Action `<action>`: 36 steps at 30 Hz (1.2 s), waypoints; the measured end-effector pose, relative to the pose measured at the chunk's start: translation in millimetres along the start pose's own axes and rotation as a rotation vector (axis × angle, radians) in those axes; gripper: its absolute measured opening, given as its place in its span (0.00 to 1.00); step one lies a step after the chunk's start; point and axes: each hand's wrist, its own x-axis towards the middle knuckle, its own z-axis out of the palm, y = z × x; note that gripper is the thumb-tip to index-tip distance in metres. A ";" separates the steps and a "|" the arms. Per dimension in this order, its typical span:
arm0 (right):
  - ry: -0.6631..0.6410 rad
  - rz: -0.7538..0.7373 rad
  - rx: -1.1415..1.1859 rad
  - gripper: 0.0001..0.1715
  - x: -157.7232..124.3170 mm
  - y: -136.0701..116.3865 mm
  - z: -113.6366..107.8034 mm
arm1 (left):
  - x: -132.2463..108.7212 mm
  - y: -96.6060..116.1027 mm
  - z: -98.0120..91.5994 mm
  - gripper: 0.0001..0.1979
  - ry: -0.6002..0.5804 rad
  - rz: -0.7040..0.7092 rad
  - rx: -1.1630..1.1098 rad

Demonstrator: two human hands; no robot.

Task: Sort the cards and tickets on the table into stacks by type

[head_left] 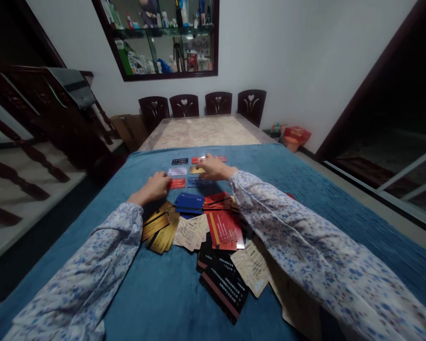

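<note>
Several cards lie flat in short rows on the blue cloth (156, 293). My left hand (154, 186) has its fingers loosely bent, with the fingertips at the left edge of a red card (178, 183). Over the right side of the rows, my right hand (215, 167) reaches with fingers apart, touching or just above a gold card (196, 170). A purplish card (177, 171), a black card (180, 161) and a dark blue card (198, 182) lie near the hands. Behind the right fingers, red cards (220, 159) are partly hidden.
Nearer me lie overlapping piles: gold cards (163, 237), blue cards (189, 203), pale patterned cards (191, 232), red cards (223, 227) and black cards (225, 286). My right sleeve covers part of them. Beyond the cloth, the bare tabletop (209, 130) runs toward several dark chairs (218, 103).
</note>
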 end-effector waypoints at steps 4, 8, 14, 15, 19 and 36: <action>0.024 0.037 0.002 0.22 -16.6 18.0 -4.4 | -3.6 13.8 -6.8 0.19 -0.005 0.005 0.091; 0.049 0.049 0.007 0.22 -34.7 32.8 -4.5 | -5.3 30.9 -9.3 0.20 0.027 0.053 0.117; 0.115 0.041 0.035 0.19 -64.7 53.1 3.3 | -4.7 57.9 -5.6 0.22 0.114 0.183 0.051; 0.124 0.035 0.039 0.19 -70.2 55.8 4.7 | -4.5 62.9 -5.0 0.22 0.130 0.206 0.038; 0.142 0.048 0.055 0.18 -94.0 63.7 9.6 | -5.7 87.7 -4.0 0.23 0.174 0.284 0.019; 0.232 0.069 0.080 0.15 -183.7 86.0 46.5 | -13.0 199.3 -2.0 0.20 0.140 0.546 -0.003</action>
